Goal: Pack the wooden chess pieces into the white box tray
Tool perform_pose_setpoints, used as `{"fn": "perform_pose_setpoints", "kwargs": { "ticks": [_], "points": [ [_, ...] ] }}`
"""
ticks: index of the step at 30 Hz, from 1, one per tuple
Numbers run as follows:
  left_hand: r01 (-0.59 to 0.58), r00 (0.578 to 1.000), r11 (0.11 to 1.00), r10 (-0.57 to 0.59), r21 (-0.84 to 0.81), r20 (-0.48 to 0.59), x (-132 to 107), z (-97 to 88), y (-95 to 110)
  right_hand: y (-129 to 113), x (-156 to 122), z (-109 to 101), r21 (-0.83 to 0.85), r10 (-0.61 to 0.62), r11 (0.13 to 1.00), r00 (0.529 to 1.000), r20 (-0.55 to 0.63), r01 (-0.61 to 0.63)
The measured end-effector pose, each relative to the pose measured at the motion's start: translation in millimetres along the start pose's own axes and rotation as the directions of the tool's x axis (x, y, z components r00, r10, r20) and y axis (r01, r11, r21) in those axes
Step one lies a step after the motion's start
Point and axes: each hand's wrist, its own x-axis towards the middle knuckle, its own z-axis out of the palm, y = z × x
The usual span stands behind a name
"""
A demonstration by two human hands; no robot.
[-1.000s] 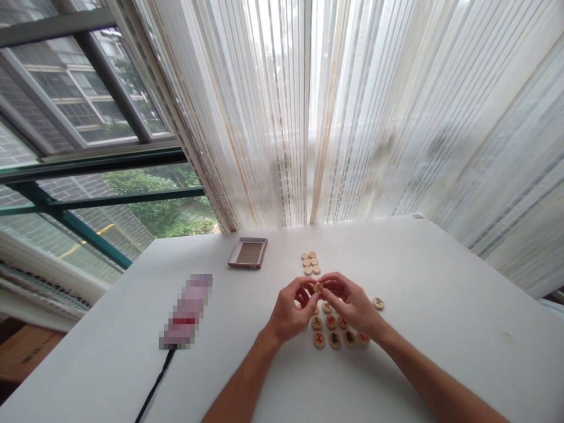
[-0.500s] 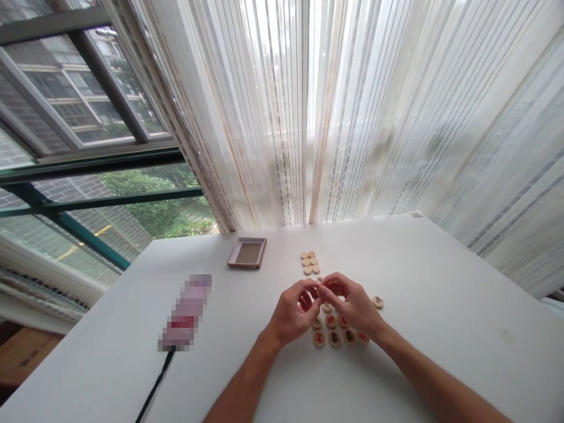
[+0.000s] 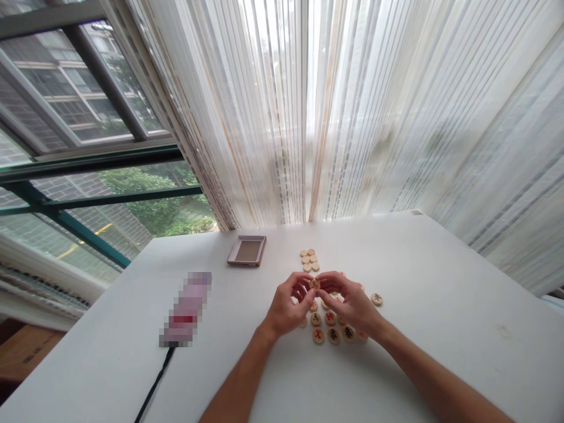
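Note:
Between the fingertips of my left hand (image 3: 288, 305) and my right hand (image 3: 350, 299) is a round wooden Chinese chess piece (image 3: 314, 284) with a red character, its marked face toward me. Both hands are closed on it, just above the table. Below and around them lie rows of like pieces, among them a black-marked piece (image 3: 316, 319), a red-marked piece (image 3: 330, 318) and another red one (image 3: 318, 335) in the nearest row. My hands hide part of these rows. A lone black-marked piece (image 3: 376, 299) rests right of my right hand.
Several blank-topped pieces (image 3: 309, 259) stand in a small group behind my hands. An open shallow box (image 3: 247, 251) is at the back left of the white table (image 3: 440, 282). A blurred-out pink object (image 3: 185, 311) with a black cord (image 3: 154, 385) lies at left.
The piece between my fingertips has been turned so that its red character now shows. My hands have shifted slightly left and apart around it.

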Motion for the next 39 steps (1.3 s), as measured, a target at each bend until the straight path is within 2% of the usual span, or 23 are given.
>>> {"fn": "perform_pose_setpoints", "kwargs": {
  "ticks": [6, 11, 24, 39],
  "points": [
    [0.033, 0.999, 0.999, -0.033, 0.012, -0.022, -0.4, 1.8, -5.8, 3.8, -1.1, 2.6, -0.139, -0.103, 0.985, 0.995, 0.002, 0.102],
    [0.03, 0.999, 0.999, -0.03, 0.017, -0.021, -1.1, 2.0, -7.8, 2.7, -1.4, 3.8, -0.182, -0.151, 0.972, 0.989, -0.001, 0.148],
    [0.006, 0.998, 1.0, -0.005, 0.016, -0.055, -2.7, 5.2, -4.5, 4.5, -2.9, 6.3, -0.165, -0.154, 0.975, 0.988, -0.007, 0.151],
    [0.002, 0.999, 1.0, -0.001, 0.016, -0.039, -2.7, 2.0, -2.2, 2.9, -2.1, 2.2, -0.123, -0.112, 0.987, 0.992, -0.062, 0.104]
  ]
}}
